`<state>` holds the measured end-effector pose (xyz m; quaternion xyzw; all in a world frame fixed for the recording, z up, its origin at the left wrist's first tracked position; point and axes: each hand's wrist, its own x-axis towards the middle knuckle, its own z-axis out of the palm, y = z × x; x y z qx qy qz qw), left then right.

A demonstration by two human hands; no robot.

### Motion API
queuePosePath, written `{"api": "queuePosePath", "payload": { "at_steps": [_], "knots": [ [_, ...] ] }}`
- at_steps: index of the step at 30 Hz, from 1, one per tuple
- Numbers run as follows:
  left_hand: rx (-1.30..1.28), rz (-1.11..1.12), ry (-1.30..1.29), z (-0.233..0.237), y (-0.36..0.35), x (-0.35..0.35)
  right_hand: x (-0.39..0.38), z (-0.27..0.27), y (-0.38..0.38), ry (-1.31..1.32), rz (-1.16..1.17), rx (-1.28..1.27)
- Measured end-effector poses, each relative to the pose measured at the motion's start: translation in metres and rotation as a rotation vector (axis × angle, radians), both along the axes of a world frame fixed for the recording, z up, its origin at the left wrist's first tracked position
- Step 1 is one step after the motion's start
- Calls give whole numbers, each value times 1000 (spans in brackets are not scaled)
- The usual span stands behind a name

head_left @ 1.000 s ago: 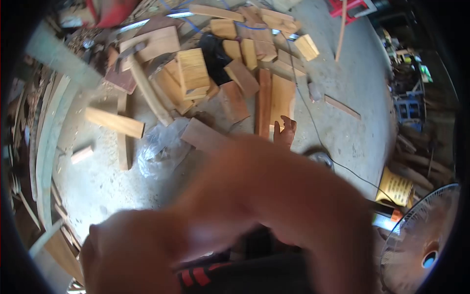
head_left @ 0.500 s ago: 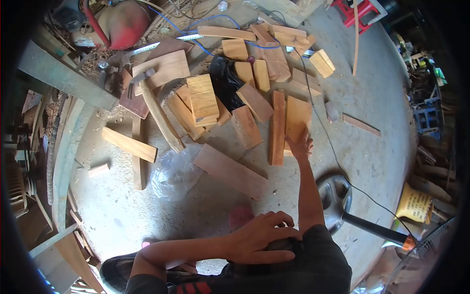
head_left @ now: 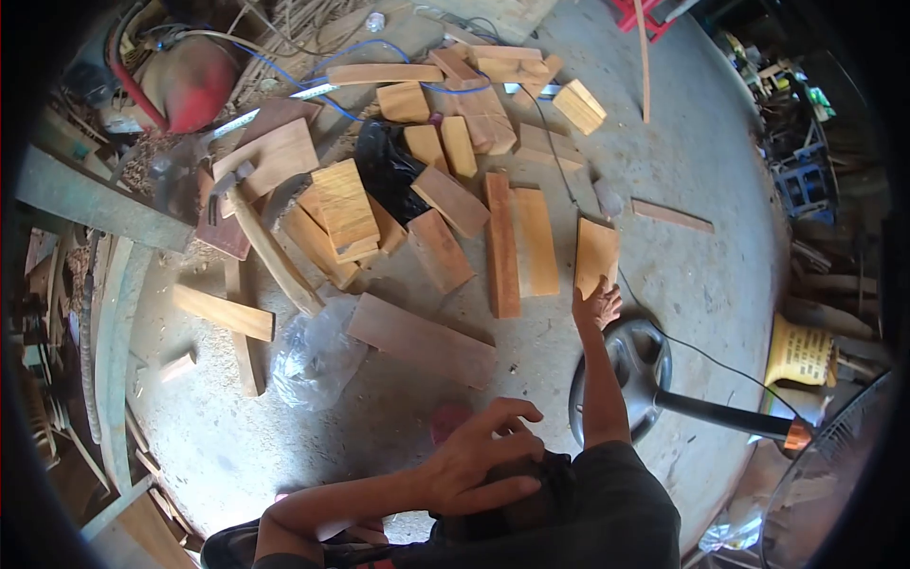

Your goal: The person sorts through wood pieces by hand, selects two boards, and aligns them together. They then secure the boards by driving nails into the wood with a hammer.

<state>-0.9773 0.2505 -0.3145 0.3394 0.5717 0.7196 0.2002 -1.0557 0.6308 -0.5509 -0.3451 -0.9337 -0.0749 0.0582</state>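
Note:
My right hand (head_left: 598, 305) grips the near end of a flat, light brown wooden board (head_left: 597, 254), held right of the other pieces. To its left, a yellowish board (head_left: 536, 242) lies beside a narrow reddish-brown block (head_left: 502, 245). My left hand (head_left: 488, 455) is close to my body over dark clothing, its fingers apart and nothing seen in it. A wide pinkish-brown plank (head_left: 422, 339) lies on the floor beyond my left hand, next to a clear plastic bag (head_left: 318, 353).
A hammer (head_left: 270, 242) and stacked wood blocks (head_left: 346, 209) lie at centre left around a black bag (head_left: 387, 166). A round fan base (head_left: 623, 384) stands beside my right forearm. A thin cable (head_left: 701, 353) crosses the floor at right.
My right hand has moved right with a board in it, away from the narrow reddish block. Another yellowish board now shows where it was. The view has shifted slightly, and my left fingers have spread.

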Motion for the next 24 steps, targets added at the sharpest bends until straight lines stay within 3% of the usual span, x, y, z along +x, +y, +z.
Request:
{"api": "queuePosePath", "payload": {
  "at_steps": [4, 6, 7, 9, 13, 14, 16, 17, 19, 20, 22, 24],
  "knots": [
    [-141, -52, -147, -31, 7, -1, -3, -18, -15, 199, 454, -157],
    [-422, 140, -198, -67, 16, 4, -15, -9, -46, 89, 393, -371],
    [-421, 137, -198, -83, 15, 7, -26, 7, -62, -35, 315, -480],
    [-540, 162, 168, -112, 4, 11, -46, 12, -81, -150, 227, -475],
    [-581, 157, 155, -139, -6, 19, -60, 47, -98, -328, 22, -381],
    [-589, 191, 62, -145, -7, 21, -62, 33, -86, -328, 14, -377],
    [-596, 231, -34, -153, -9, 22, -62, -14, -51, -99, 218, -558],
    [-590, 237, -47, -157, -11, 23, -59, -17, -41, -103, 224, -557],
    [-588, 252, -62, -156, -14, 21, -51, -16, -33, 204, 153, -1187],
    [-591, 236, -90, -152, -15, 16, -45, -15, -37, 201, 157, -1189],
    [-592, 216, -119, -152, -15, 12, -29, -3, -46, 584, 168, -1348],
    [-556, 295, -19, -160, -17, 10, -17, 26, -62, 660, 208, -1396]
  ]
}}
